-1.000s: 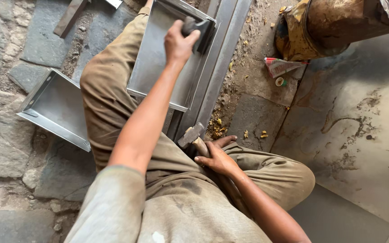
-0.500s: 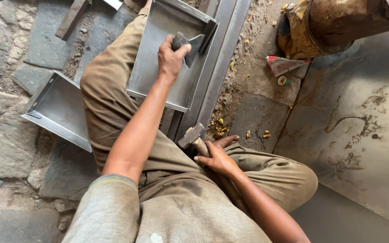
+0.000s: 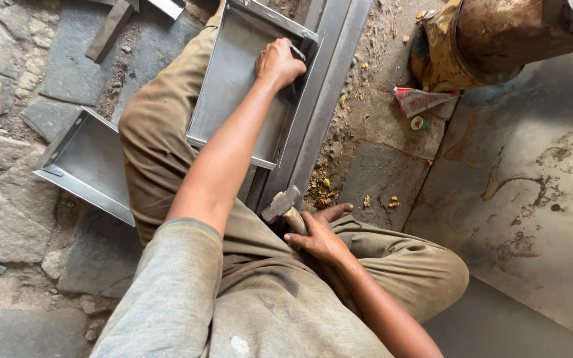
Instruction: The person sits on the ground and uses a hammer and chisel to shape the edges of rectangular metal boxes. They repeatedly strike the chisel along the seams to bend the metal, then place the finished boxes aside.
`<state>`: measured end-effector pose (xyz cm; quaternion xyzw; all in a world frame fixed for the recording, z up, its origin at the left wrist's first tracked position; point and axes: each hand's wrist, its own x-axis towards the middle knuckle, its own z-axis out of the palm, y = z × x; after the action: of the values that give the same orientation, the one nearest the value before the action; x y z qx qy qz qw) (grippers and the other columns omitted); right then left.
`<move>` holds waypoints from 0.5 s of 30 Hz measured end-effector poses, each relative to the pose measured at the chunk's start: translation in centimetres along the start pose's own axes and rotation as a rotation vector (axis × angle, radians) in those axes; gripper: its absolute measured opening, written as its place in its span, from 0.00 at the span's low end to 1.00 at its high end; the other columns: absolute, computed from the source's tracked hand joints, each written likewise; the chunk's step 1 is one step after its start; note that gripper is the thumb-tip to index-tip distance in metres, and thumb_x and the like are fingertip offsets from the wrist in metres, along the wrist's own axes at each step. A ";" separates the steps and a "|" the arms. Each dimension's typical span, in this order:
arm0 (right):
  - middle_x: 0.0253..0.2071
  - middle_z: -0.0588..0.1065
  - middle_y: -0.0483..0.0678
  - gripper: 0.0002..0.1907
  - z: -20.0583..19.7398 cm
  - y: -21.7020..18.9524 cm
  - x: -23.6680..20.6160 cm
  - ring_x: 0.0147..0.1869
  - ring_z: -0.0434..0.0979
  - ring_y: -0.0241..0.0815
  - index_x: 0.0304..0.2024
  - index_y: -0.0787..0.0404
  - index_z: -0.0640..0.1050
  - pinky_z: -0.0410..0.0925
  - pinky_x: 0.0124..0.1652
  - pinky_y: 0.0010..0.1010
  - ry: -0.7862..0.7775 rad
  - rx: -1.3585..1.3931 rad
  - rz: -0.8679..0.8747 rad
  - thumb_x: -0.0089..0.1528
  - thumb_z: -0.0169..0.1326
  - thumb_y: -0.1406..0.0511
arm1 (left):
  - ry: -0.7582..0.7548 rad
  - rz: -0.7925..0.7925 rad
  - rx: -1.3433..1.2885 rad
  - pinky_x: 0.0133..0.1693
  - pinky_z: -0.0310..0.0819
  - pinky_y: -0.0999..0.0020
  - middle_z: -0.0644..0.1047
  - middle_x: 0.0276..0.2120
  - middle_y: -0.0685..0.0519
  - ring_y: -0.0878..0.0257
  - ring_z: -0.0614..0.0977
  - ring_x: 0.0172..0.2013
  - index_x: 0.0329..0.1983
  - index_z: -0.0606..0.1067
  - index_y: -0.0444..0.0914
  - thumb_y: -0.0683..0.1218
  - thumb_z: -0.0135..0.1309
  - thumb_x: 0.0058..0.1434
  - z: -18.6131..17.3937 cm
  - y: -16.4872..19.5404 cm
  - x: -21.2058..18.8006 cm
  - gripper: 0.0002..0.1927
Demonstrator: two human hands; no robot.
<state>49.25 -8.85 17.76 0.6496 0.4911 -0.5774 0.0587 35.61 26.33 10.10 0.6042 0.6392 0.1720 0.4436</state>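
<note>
Stone floor (image 3: 8, 219): metal tray (image 3: 84, 162), steel bar (image 3: 329, 86), crumpled wrapper (image 3: 422, 99), small cap (image 3: 418, 123), scattered debris.

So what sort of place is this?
Probably a small open-air metal workshop at ground level: sheet-metal trays on rough stone paving, and a hammer under the person's right hand.

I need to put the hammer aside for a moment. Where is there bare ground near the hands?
Bare stone floor lies right of the right hand and hammer, below the crumpled wrapper. The second tray at the far left is empty. Around the left hand, tray and steel rail crowd together.
</note>
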 end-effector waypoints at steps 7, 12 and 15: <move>0.52 0.77 0.62 0.44 0.0 -0.1 0.0 0.58 0.79 0.53 0.65 0.64 0.65 0.69 0.55 0.39 -0.052 0.011 0.074 0.56 0.60 0.46 | 0.166 0.079 0.191 0.47 0.79 0.51 0.83 0.37 0.39 0.42 0.85 0.42 0.35 0.79 0.36 0.42 0.64 0.47 0.5 -1.5 -0.9 0.11; 0.55 0.76 0.62 0.47 -0.3 -0.1 0.2 0.60 0.77 0.52 0.67 0.65 0.63 0.68 0.57 0.37 -0.049 0.019 0.082 0.55 0.62 0.46 | 0.201 0.064 0.186 0.45 0.78 0.50 0.82 0.37 0.38 0.42 0.84 0.42 0.32 0.78 0.36 0.48 0.70 0.44 0.6 -0.1 0.8 0.17; 0.57 0.75 0.61 0.47 -0.4 0.2 0.7 0.61 0.76 0.50 0.66 0.69 0.64 0.67 0.58 0.36 -0.074 0.060 0.050 0.55 0.64 0.48 | 0.245 -0.088 -0.004 0.43 0.77 0.52 0.82 0.39 0.41 0.45 0.83 0.41 0.37 0.77 0.37 0.52 0.74 0.41 0.4 -0.7 0.5 0.24</move>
<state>49.53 -8.29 17.23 0.6414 0.4547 -0.6138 0.0714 35.55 26.57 9.23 0.5493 0.7142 0.2263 0.3702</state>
